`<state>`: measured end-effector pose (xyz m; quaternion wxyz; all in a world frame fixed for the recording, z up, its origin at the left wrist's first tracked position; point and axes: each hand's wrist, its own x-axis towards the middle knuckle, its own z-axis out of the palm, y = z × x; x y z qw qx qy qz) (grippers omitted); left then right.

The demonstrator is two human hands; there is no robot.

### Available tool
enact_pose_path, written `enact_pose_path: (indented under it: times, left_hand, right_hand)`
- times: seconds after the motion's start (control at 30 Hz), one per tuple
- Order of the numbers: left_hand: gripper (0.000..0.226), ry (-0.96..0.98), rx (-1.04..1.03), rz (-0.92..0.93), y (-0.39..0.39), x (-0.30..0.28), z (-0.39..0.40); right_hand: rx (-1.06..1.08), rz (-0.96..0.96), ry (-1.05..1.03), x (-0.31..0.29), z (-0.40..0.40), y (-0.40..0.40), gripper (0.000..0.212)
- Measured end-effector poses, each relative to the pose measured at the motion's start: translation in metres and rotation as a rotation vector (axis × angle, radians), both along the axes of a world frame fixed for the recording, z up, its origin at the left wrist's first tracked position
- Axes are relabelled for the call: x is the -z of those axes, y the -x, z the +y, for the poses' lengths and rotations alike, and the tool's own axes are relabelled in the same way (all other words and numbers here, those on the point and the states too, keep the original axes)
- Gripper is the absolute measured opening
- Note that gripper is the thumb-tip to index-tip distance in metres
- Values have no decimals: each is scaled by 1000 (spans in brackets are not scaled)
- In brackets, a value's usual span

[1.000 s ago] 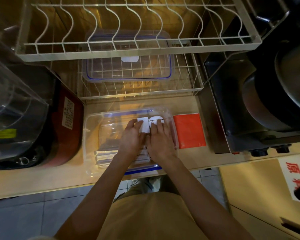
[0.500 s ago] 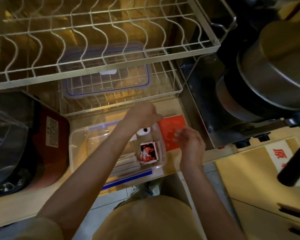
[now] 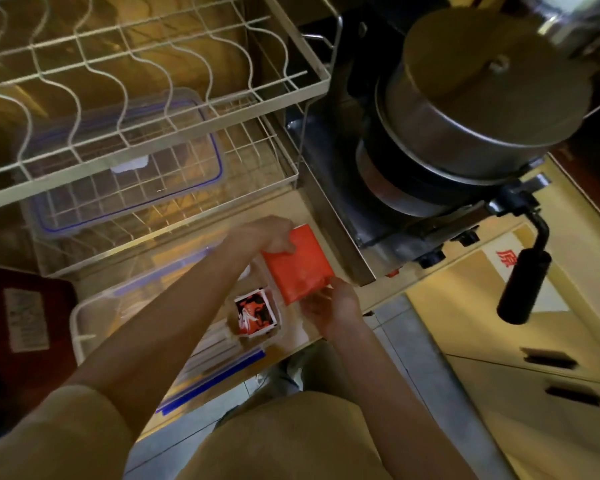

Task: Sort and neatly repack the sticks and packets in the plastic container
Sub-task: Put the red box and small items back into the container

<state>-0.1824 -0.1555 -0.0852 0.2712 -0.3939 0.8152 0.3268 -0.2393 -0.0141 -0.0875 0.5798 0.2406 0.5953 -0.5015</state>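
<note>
**Two hands holding an orange packet beside the container**

A clear container [image 3: 94, 317] is sitting on the counter [image 3: 312, 336], with pale sticks [image 3: 219, 348] and a red-and-black packet [image 3: 256, 315] lying inside. The left hand [image 3: 269, 233] is gripping the orange packet's [image 3: 300, 266] far edge, just right of the container. The right hand [image 3: 329, 304] is pinching its near corner. A pot [image 3: 478, 109] is sitting farther right.
</note>
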Motion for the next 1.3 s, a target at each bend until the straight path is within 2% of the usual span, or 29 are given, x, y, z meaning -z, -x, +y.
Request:
enact_pose_path:
  times: [0.1, 0.23, 0.37, 0.47, 0.63, 0.77, 0.9, 1.03, 1.2, 1.3]
  left_hand:
    - [44, -20, -12, 11, 0, 1, 6]
    - [40, 53, -47, 123, -2, -5, 7]
    - [42, 116, -204, 257, -15, -29, 8]
    - [47, 162, -351, 342, -35, -53, 10]
    - [47, 291, -601, 416, -77, -85, 26]
    - [46, 357, -781, 398, -119, -94, 45]
    - [44, 320, -1019, 375, -170, -82, 63]
    - [41, 303, -1160, 361, -205, -63, 86]
    - [44, 336, -1280, 354, -219, -36, 110]
    - [47, 358, -1304, 349, -218, -21, 118]
  right_hand:
    - [-29, 25, -12, 1, 1, 1, 24]
    - [-13, 56, -29, -3, 0, 1, 9]
    - [-234, 378, -32, -17, -4, 2, 9]
    - [-393, 640, 99, -31, -6, -1, 6]
    - [-561, 862, 267, -51, -20, -17, 10]
    - [-708, 924, 373, -51, -28, -48, 27]
    - [-907, 946, 471, -40, -31, -86, 42]
    - [-1037, 937, 543, -21, -31, -114, 19]
    - [-1148, 943, 605, 5, -25, -131, 11]
    - [-1192, 956, 630, 17, -21, -133, 18]
